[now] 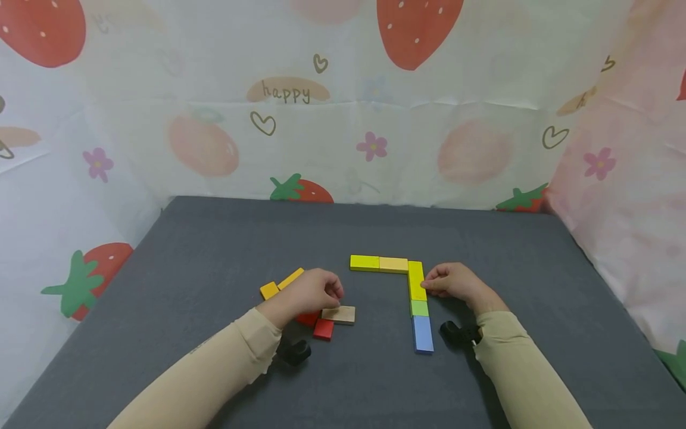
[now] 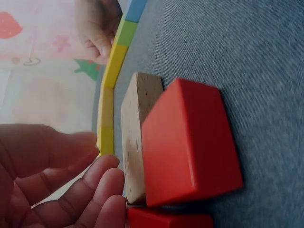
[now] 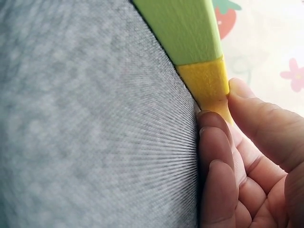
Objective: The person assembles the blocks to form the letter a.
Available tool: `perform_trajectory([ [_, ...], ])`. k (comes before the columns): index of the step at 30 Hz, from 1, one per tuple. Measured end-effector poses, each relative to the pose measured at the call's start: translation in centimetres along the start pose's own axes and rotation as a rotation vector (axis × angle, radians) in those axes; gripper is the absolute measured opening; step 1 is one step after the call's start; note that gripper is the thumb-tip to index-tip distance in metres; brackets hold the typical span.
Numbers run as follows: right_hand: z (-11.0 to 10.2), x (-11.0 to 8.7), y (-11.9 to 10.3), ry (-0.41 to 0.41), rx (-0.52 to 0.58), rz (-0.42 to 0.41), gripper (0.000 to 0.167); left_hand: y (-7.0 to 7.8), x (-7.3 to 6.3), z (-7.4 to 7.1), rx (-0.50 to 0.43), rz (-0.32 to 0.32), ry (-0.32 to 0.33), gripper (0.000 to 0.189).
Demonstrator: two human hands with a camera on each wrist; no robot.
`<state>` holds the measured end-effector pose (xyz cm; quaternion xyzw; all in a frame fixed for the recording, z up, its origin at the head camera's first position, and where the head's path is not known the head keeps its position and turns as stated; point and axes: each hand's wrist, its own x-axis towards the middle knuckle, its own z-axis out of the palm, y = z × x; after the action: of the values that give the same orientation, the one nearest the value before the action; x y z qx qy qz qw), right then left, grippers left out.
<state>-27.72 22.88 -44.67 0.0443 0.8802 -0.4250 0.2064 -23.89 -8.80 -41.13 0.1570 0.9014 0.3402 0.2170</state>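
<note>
My left hand (image 1: 316, 291), fingers relaxed and slightly bent, hovers over a plain wooden block (image 1: 343, 316). In the left wrist view, nothing shows between its thumb and fingers. That block lies against a red block (image 2: 190, 142), and a second red block (image 2: 171, 218) is partly cut off by the frame. On the other side, my right hand (image 1: 455, 282) touches the right side of a yellow block (image 1: 415, 280) with its fingertips. The right wrist view has the thumb at this block's upper edge, the other fingers low beside it. Below it follow a green block (image 1: 420, 308) and a blue block (image 1: 423, 335).
From the yellow block's far end, a pale yellow block (image 1: 393, 265) and another yellow block (image 1: 364, 263) run left, making a corner. Orange blocks (image 1: 292, 278) lie partly behind the left hand. Everything rests on a grey cloth-covered table (image 1: 482, 238) enclosed by printed curtains (image 1: 343, 155).
</note>
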Motion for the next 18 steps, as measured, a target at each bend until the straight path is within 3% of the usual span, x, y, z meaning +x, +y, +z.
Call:
perform_trajectory([
  [12, 0.0, -0.3, -0.4, 0.007, -0.013, -0.005, 0.024, 0.2, 0.0, 0.8, 0.276, 0.063, -0.057, 0.006],
  [18, 0.0, -0.3, -0.4, 0.012, -0.008, 0.001, 0.024, 0.5, -0.2, 1.1, 0.313, 0.058, -0.048, 0.007],
])
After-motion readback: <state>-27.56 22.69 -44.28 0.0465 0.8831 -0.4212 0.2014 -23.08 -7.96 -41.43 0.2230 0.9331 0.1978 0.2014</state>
